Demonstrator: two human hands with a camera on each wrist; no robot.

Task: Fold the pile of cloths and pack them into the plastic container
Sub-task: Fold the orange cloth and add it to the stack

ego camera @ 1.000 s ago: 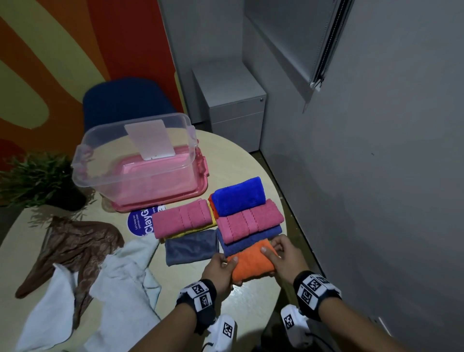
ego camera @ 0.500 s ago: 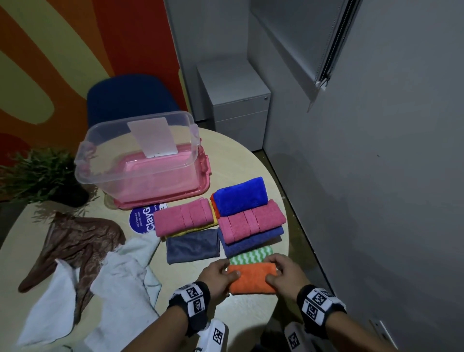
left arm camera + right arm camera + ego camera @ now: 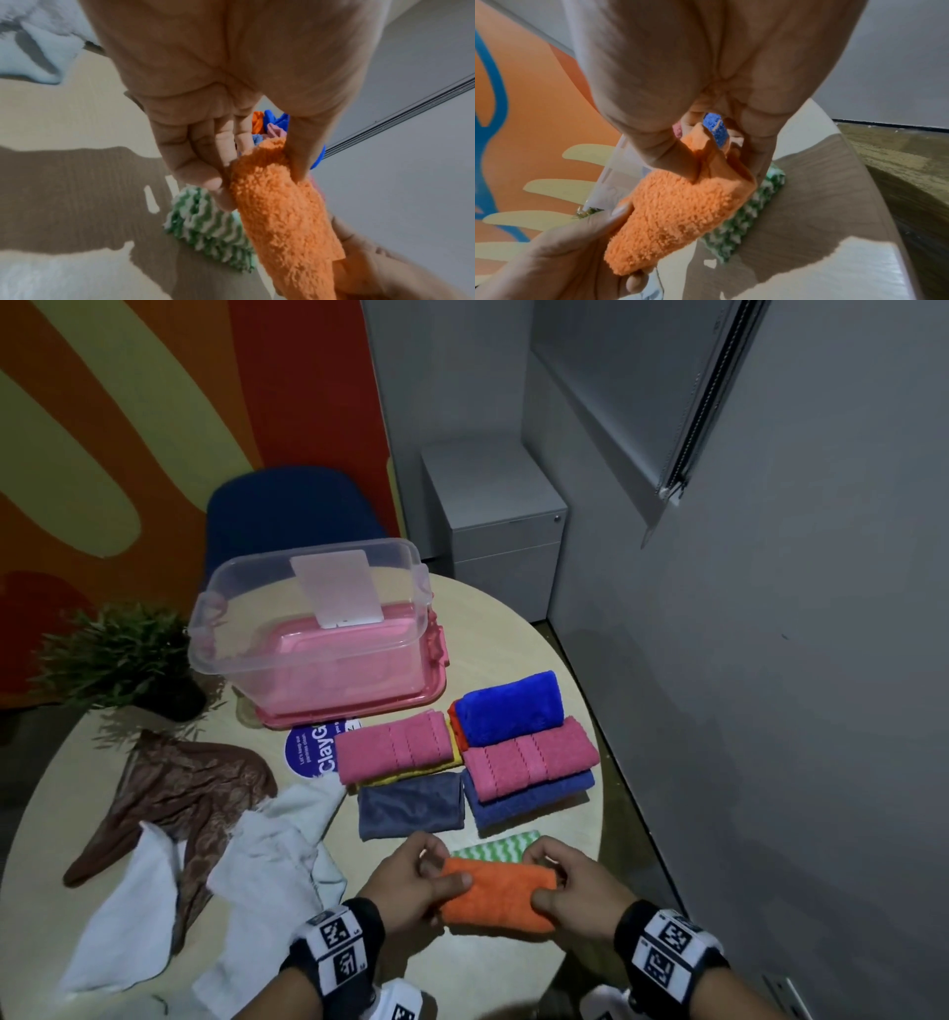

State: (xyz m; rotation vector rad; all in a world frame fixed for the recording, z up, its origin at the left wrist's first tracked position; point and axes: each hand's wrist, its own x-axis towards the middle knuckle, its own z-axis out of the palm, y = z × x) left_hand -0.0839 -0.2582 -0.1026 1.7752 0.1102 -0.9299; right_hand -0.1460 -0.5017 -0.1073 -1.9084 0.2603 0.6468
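A folded orange cloth [image 3: 495, 896] is held just above the table's near edge. My left hand [image 3: 411, 880] pinches its left end [image 3: 259, 182] and my right hand [image 3: 570, 886] pinches its right end [image 3: 700, 172]. Under and behind it lies a folded green-and-white zigzag cloth [image 3: 495, 849] [image 3: 205, 227] [image 3: 752, 205]. Further back lie folded cloths: grey [image 3: 411, 806], two pink [image 3: 395, 752] [image 3: 531, 760], blue [image 3: 529, 801] and bright blue [image 3: 511, 708]. The clear plastic container [image 3: 313, 629] stands on its pink lid [image 3: 359, 711] at the back.
Unfolded white cloths [image 3: 267, 870] and a brown cloth [image 3: 179, 793] lie on the left of the round table [image 3: 513, 634]. A potted plant [image 3: 123, 660] stands at the back left, a blue chair [image 3: 287, 505] behind the container, a grey cabinet [image 3: 493, 526] and wall at the right.
Both hands drew the orange cloth back toward me off the folded stack. The green-and-white zigzag cloth beneath it came into view.
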